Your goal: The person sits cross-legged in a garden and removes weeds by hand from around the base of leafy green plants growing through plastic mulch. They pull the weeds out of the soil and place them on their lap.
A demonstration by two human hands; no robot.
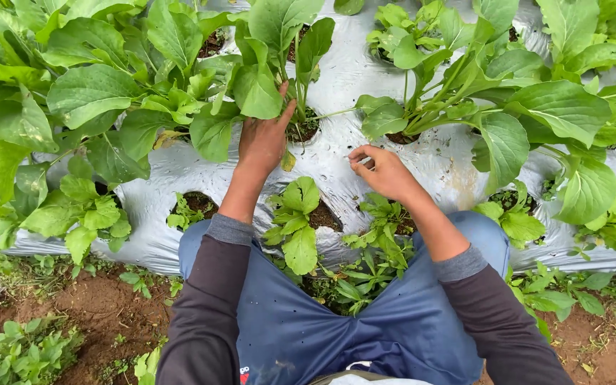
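- The left hand reaches up and away from the person to the foot of a leafy plant that grows from a hole in the silver sheet.
- Its fingers are tucked under a leaf, so I cannot tell whether they grip anything; the thumb sticks out straight, pointing up toward the stems.
- That plant stands about upright, its pale stems running from the hole toward the top of the view, leaves fanning wide at the far end.
- The right hand hovers over bare sheet, just right of the same hole and well short of the next plant.
- Its fingers are curled in tight, tips pinched together; what they hold, if anything, is too small to tell.
- That next plant leans: its stems slant from its hole up to the right.
- Nearer the person, small weeds sprout from two holes between the forearms.
- The person wears dark sleeves and blue trousers.
- Brown soil lies at the sheet's near edge, on the left.
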